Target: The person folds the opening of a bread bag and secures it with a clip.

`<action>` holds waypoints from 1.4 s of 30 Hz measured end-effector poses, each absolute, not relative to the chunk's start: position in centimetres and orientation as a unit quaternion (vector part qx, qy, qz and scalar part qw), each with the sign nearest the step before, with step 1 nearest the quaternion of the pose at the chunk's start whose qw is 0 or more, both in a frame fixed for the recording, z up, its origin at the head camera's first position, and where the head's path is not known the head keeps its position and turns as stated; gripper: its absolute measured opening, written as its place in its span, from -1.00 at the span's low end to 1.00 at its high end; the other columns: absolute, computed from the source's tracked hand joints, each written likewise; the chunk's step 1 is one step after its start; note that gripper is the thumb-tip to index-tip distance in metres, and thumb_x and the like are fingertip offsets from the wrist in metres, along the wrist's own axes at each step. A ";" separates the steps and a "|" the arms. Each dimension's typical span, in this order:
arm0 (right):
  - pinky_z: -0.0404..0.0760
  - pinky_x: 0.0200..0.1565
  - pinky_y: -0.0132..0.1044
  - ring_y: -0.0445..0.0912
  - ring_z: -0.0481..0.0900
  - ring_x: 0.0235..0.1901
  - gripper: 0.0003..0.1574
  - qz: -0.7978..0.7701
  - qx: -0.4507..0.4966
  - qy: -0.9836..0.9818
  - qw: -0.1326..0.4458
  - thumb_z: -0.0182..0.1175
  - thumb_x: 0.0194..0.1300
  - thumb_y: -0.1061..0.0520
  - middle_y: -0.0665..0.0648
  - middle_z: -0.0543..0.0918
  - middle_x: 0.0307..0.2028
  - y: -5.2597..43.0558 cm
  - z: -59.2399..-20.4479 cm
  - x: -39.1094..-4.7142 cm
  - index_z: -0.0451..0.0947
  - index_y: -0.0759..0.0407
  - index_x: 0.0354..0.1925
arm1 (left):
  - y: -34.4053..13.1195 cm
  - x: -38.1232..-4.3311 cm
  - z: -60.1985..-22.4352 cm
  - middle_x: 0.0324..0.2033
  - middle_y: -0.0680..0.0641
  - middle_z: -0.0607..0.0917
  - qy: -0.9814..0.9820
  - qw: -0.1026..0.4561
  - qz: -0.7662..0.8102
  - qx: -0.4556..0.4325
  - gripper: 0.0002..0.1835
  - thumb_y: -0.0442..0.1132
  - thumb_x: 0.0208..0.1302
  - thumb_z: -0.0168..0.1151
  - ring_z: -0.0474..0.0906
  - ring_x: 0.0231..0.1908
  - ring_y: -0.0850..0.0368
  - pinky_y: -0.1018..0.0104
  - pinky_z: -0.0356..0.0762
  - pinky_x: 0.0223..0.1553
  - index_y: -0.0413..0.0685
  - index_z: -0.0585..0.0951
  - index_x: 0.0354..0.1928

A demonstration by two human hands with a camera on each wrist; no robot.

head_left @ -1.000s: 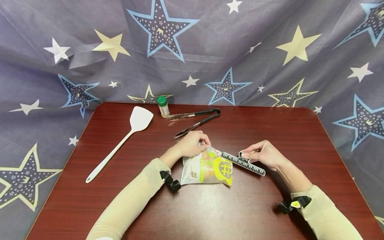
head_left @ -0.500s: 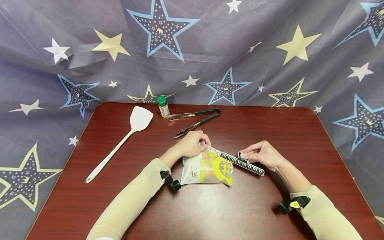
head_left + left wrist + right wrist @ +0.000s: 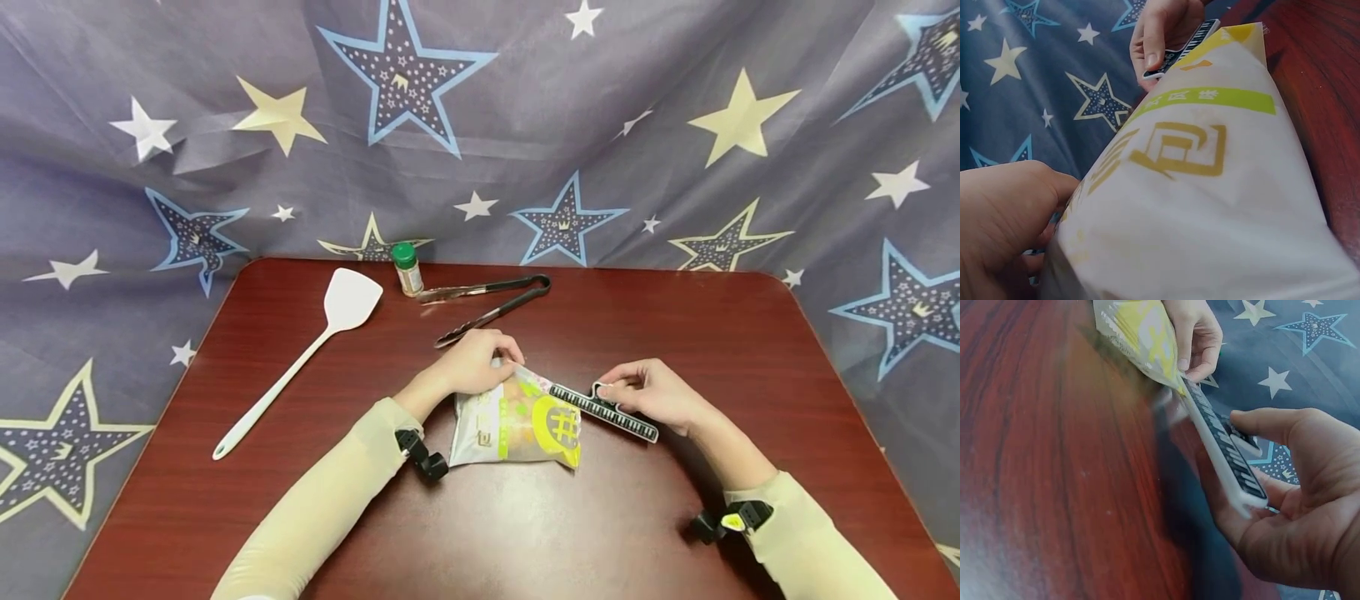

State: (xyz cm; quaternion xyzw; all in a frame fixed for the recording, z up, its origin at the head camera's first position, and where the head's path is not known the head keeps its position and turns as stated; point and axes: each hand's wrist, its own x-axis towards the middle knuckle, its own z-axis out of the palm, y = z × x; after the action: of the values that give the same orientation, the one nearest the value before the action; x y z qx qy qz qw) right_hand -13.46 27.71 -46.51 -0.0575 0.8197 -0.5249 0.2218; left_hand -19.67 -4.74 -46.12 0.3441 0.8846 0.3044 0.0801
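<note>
A wood-grained table (image 3: 570,533) is carrying one pillow-shaped plastic bag (image 3: 517,425). Fingers curled, the left hand (image 3: 472,364) is gripping its far edge; the right hand (image 3: 660,393) is pinching one straight clip (image 3: 604,412) there.

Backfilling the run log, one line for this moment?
left hand: holds bag | right hand: pinches piano-key clip | clip end: at bag's edge

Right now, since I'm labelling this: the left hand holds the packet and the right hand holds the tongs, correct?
Not quite: the right hand holds the piano-key clip; the tongs lie on the table, as the head view shows. The left hand does hold the packet.
</note>
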 end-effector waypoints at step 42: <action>0.74 -0.07 -0.31 -0.25 0.63 -0.28 -0.62 -0.534 -0.060 0.789 0.297 0.27 0.51 0.13 -0.16 0.76 -0.29 28.1 -45.9 -13.3 0.65 0.49 0.01 | -10.8 -15.4 -46.1 0.34 0.00 0.53 0.881 0.089 0.237 0.401 0.18 0.40 -0.06 0.61 0.32 0.35 0.06 0.06 0.51 0.34 0.01 0.42 0.56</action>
State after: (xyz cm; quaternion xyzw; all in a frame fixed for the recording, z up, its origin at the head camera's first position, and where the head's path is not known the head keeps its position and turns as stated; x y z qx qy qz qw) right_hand -13.34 28.08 -45.86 -0.0604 0.7892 -0.5344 0.2965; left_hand -15.36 -10.83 -46.13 0.4007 0.8807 0.2365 0.0887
